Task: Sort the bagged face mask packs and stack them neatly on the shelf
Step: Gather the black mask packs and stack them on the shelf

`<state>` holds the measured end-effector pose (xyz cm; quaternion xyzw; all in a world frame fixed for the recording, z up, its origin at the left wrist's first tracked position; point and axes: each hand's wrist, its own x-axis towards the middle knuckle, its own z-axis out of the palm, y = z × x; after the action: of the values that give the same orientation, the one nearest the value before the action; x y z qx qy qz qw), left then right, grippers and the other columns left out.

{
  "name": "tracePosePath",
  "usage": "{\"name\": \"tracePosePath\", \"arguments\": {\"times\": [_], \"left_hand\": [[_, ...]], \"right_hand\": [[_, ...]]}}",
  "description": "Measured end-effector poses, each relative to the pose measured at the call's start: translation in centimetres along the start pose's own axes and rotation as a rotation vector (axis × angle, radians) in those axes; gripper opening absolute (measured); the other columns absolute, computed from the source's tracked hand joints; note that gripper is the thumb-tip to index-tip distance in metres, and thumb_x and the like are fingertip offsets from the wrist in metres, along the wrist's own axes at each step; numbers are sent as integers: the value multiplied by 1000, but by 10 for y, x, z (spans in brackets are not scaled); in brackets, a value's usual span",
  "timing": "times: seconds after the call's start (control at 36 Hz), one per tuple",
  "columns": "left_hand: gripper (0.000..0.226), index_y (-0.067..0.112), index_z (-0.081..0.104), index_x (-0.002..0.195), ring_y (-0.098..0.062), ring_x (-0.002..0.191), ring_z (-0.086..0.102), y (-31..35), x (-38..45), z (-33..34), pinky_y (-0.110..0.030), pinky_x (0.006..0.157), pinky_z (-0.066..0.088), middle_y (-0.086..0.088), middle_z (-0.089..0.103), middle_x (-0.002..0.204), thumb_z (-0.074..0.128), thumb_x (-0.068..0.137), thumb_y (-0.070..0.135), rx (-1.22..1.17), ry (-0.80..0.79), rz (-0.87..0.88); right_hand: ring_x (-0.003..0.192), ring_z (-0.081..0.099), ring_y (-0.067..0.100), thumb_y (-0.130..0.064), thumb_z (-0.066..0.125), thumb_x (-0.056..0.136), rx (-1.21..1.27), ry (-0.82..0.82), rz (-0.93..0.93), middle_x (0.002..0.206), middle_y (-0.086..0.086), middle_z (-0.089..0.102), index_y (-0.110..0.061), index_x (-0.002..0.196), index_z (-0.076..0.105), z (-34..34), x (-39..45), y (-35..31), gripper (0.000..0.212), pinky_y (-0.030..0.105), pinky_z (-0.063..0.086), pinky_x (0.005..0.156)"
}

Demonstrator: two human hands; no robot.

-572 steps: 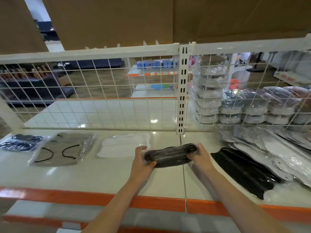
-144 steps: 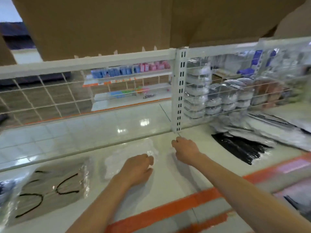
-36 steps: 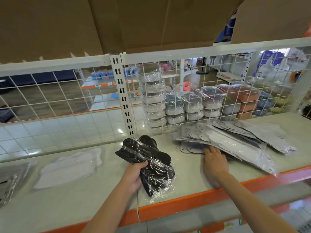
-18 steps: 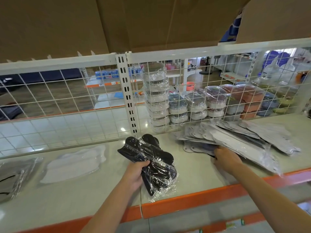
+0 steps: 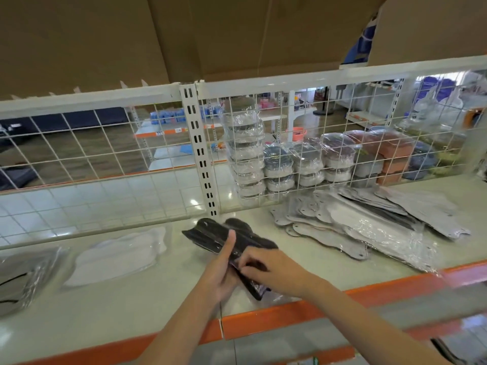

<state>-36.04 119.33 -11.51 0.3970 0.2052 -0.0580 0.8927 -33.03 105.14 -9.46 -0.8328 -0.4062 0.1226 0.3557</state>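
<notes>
**Black mask pack held between both hands at the shelf's front edge**

While both hands meet over the pale, glossy shelf [image 5: 110,309], the left hand [image 5: 221,272] grasps the black mask pack [image 5: 210,233] from below, its thumb laid straight along the top of the crinkled clear bag. The right hand [image 5: 274,270] pinches the near end of the same pack with curled fingers, so each grip is closed on it. That pack is long, dark and flat, wrapped in shiny film, lying slantwise with its far end towards the white slotted upright [image 5: 200,151] and its near end just above the orange shelf lip [image 5: 263,320].

Left of the left grip lies a white mask pack [image 5: 116,256], soft-edged and flat in its bag, apart from the hands. Further left, at the picture's edge, sits a grey pack with black ear loops [image 5: 23,275], partly cut off.

Right of the right grip spreads a loose, fanned heap of grey mask packs [image 5: 369,227], thin and glossy, overlapping one another and reaching the orange lip.

Beyond both grips stands a white wire grid [image 5: 79,151] as the shelf's back. Behind it, to the right, are stacks of film-wrapped round containers [image 5: 279,169]. Brown cardboard [image 5: 131,38] fills the top of the view above the white rail.
</notes>
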Motion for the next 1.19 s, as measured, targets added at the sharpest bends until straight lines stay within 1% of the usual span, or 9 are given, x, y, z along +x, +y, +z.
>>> {"name": "tracePosePath", "arguments": {"times": [0.14, 0.28, 0.53, 0.64, 0.78, 0.86, 0.92, 1.11, 1.19], "left_hand": [[20, -1, 62, 105, -29, 84, 67, 10, -3, -5, -38, 69, 55, -18, 71, 92, 57, 86, -5, 80, 140, 188], [21, 5, 65, 99, -17, 82, 69, 27, -8, -4, -22, 67, 56, -10, 72, 95, 61, 83, -7, 373, 175, 400], [25, 22, 63, 97, -1, 85, 66, 45, -10, 3, -12, 69, 50, 8, 70, 93, 74, 77, 10, 665, 136, 602], [15, 15, 65, 94, -20, 92, 67, 45, -6, 5, -25, 73, 50, -3, 71, 93, 68, 82, 7, 542, 241, 601], [15, 3, 62, 101, -27, 93, 65, 55, -4, 7, -40, 79, 51, -11, 71, 94, 57, 87, 1, -80, 132, 490], [26, 2, 58, 113, -28, 99, 63, 57, -1, 6, -40, 82, 50, -15, 66, 106, 56, 86, 2, -165, 80, 463], [32, 3, 58, 110, -27, 97, 64, 60, -1, 4, -39, 83, 50, -15, 66, 104, 60, 78, 3, -156, 46, 476], [51, 20, 57, 104, -19, 89, 63, 80, -9, -38, -30, 82, 50, -3, 67, 94, 79, 59, 17, 165, 146, 624], [50, 17, 52, 121, -20, 93, 64, 61, -11, -59, -30, 77, 51, -5, 68, 96, 72, 77, 4, 411, 282, 543]], "right_hand": [[100, 52, 6, -22, 56, 92, 6, 221, 86, 110, -7, 61, -18, 106, 62, -3, 9, 6, 16, 16, 35, 80], [116, 43, 6, -26, 70, 83, 217, 290, 247, 121, -8, 46, -17, 134, 40, -15, 25, 13, 60, 20, 31, 96], [114, 55, 12, -9, 66, 83, 380, 274, 234, 113, -4, 60, -19, 123, 49, -8, 33, 21, 45, 43, 43, 102], [114, 51, 8, -12, 67, 83, 402, 247, 264, 116, -7, 58, -17, 123, 49, 1, 32, 26, 44, 30, 42, 95], [98, 63, 24, -32, 82, 65, 852, 299, 442, 112, 20, 63, -2, 125, 48, 3, 30, 35, 75, 36, 50, 83], [77, 66, 20, -7, 71, 77, 1160, 274, 413, 96, 18, 68, 2, 113, 55, 0, 32, 34, 40, 24, 49, 60], [79, 66, 20, 9, 60, 81, 1168, 336, 371, 92, 12, 69, -4, 100, 60, -10, 36, 28, 23, 21, 50, 62], [89, 62, 11, 16, 61, 77, 892, 502, 240, 93, 0, 67, -9, 96, 61, -39, 34, 35, 31, 21, 45, 77], [93, 60, 15, 16, 60, 78, 916, 527, 336, 96, 0, 64, -7, 106, 54, -32, 26, 54, 37, 21, 45, 76]]}}
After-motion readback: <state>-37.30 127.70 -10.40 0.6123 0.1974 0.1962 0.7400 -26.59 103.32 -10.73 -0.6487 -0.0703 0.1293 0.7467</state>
